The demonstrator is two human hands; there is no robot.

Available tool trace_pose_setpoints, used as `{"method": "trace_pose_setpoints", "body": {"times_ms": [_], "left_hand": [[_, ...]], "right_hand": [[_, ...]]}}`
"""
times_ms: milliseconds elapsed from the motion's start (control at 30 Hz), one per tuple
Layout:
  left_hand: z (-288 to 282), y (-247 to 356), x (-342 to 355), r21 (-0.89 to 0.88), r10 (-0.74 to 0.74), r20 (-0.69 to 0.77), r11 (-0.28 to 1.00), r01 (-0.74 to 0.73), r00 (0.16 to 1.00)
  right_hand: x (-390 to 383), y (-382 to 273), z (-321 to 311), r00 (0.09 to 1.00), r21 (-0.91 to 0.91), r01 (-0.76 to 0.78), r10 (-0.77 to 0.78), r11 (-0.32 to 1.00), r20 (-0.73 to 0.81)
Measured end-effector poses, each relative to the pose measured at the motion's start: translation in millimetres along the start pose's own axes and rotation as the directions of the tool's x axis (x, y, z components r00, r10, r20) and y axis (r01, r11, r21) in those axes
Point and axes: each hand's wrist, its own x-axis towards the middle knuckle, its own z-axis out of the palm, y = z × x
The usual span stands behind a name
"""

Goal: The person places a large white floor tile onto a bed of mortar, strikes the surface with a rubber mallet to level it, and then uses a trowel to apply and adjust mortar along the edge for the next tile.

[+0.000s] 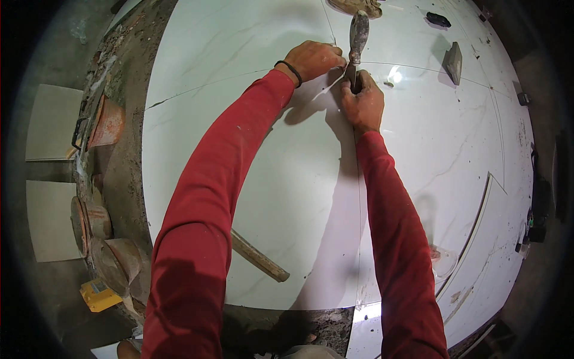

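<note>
Large white veined tiles [299,197] lie under both hands, with joints crossing near the fingers. My left hand [314,60], with a dark band on the wrist, is closed at the tile joint beside a putty knife; what its fingertips hold is too small to make out. My right hand [363,103] is closed around the lower part of the putty knife [359,36], which stands upright at the joint with its stained handle uppermost. A thin white piece [329,87] shows between my hands. A wooden stick [260,257] lies on the tile by my left forearm.
Left are buckets [107,122] along a rough cement strip, pale tiles [51,218] and a yellow object [100,294]. On the tiles are a grey block [452,63], a black item [438,20] and a brown cloth-like thing [356,7]. A cut tile [472,245] lies lower right.
</note>
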Motion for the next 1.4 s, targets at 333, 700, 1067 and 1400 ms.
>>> {"method": "trace_pose_setpoints", "body": {"times_ms": [333,700,1067,1400], "left_hand": [[0,6,2,0.021,-0.073,0.009,0.997,0.073,0.997],[-106,202,-184,-0.271,-0.411,-0.206,0.896,0.351,0.888],[-132,495,-261,-0.645,-0.349,0.220,0.649,0.404,0.911],[-72,506,-155,-0.451,-0.305,-0.021,0.853,0.263,0.952]], "right_hand": [[-1,12,8,0.974,-0.106,0.209,-0.217,0.972,-0.071],[-29,9,-13,0.952,0.026,0.204,-0.192,0.979,-0.237],[-275,-54,-209,0.991,0.189,0.135,-0.129,0.973,-0.039],[-311,-68,-371,0.991,-0.021,-0.066,0.063,0.998,-0.121]]}}
